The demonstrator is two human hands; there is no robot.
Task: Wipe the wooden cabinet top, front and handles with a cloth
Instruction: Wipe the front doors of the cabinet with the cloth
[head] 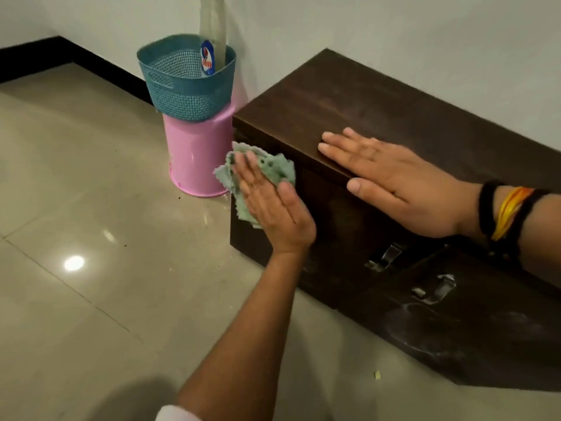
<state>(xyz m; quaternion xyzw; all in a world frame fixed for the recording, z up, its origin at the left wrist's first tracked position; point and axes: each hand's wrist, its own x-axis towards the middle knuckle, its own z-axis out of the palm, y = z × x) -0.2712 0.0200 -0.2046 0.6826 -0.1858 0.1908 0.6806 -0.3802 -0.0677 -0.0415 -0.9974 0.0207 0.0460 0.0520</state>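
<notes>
A low, dark brown wooden cabinet (379, 123) stands against a plain pale wall (394, 31) on a glossy beige tiled floor (91, 238) that reflects a ceiling light. The cabinet's top is flat with a faint grain; its front carries pale dusty smears near the lower end and two shiny metal handles (385, 258), close together. A black skirting strip (76, 59) runs along the wall's foot beyond the cabinet's far end. Just beside that far end stands an upturned smooth pink plastic bucket (197, 159), and on it sits a teal perforated basket (185, 83) holding a translucent bottle (212, 41) with a blue label.

The left hand (273, 205) presses a crumpled pale green cloth (273, 168) flat against the cabinet's front, at the far upper corner next to the bucket; its fingers (246, 171) are straight and close together, pinning the cloth rather than gripping it. The right hand (394, 180) lies palm down on the cabinet's top edge, fingers spread and holding nothing, the thumb over the front lip. Black and yellow-orange bands (507, 214) circle that wrist.
</notes>
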